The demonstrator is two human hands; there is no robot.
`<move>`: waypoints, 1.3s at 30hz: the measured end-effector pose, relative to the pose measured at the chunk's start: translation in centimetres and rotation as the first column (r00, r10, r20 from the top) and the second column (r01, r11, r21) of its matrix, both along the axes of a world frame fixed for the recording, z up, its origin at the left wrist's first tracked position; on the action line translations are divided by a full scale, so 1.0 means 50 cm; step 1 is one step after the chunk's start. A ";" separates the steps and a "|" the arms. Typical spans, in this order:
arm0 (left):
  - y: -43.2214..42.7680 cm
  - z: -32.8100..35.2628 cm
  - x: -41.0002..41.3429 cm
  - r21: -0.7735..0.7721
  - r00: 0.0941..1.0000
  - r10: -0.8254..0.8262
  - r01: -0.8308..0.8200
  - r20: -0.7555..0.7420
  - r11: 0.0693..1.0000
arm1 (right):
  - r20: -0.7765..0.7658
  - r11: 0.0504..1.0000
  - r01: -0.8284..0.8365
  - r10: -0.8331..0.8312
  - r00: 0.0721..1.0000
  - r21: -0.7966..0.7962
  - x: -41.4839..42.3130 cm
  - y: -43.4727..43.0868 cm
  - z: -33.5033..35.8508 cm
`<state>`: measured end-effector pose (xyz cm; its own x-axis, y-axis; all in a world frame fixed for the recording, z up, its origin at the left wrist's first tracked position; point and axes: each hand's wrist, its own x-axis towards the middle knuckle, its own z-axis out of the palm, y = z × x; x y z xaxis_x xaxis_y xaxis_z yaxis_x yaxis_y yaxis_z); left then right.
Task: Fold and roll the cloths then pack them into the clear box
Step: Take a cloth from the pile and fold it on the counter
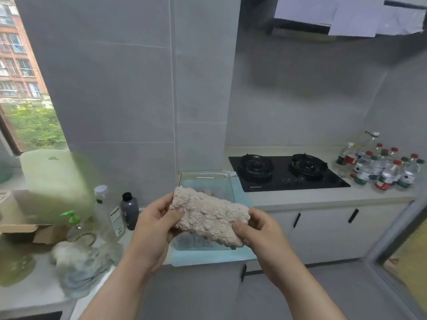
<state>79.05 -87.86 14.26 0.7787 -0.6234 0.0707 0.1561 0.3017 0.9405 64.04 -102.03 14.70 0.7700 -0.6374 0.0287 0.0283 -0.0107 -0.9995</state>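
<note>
Both hands are up in front of the person, holding a fluffy beige cloth (pixel 208 215) between them, just above the clear box (pixel 231 188). The left hand (pixel 152 225) pinches the cloth's upper left end, thumb on top. The right hand (pixel 258 229) clasps the lower right end, thumb pressed into the pile. So each grip is clenched on the cloth, which hangs bunched in the air, touching nothing else that I can see.

The box sits on a pale blue mat (pixel 242 252) at the table's front edge, close by the tiled pillar. Inside it are pale and greyish bundles, seen through the walls near the back and at the front, too blurred to count.

To the left on the table lies a heap (pixel 78 262) of more cloths, white and grey-blue, near a clear bottle (pixel 108 211), a small dark bottle (pixel 130 211) and a big green jug (pixel 57 185). To the right a black hob (pixel 288 172) is set in the table, and past it stands a cluster of water bottles (pixel 381 167).
</note>
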 end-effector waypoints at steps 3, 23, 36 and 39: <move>-0.057 -0.009 0.065 0.034 0.997 -0.073 0.074 -0.039 0.997 | -0.042 1.000 -0.007 0.006 0.999 -0.023 0.035 -0.047 -0.007; -0.475 -0.098 0.310 0.280 0.972 -0.159 0.203 -0.172 0.938 | -0.273 0.865 -0.499 0.470 0.840 -0.047 0.299 -0.469 -0.091; -0.432 -0.324 0.413 0.948 0.660 -0.719 0.032 0.218 0.317 | -0.647 0.858 -0.439 0.178 0.741 -0.266 0.384 -0.491 -0.193; -0.419 -0.388 0.430 0.979 0.432 -0.890 0.069 0.144 0.192 | -0.742 0.769 -0.556 0.166 0.650 -0.315 0.419 -0.447 -0.239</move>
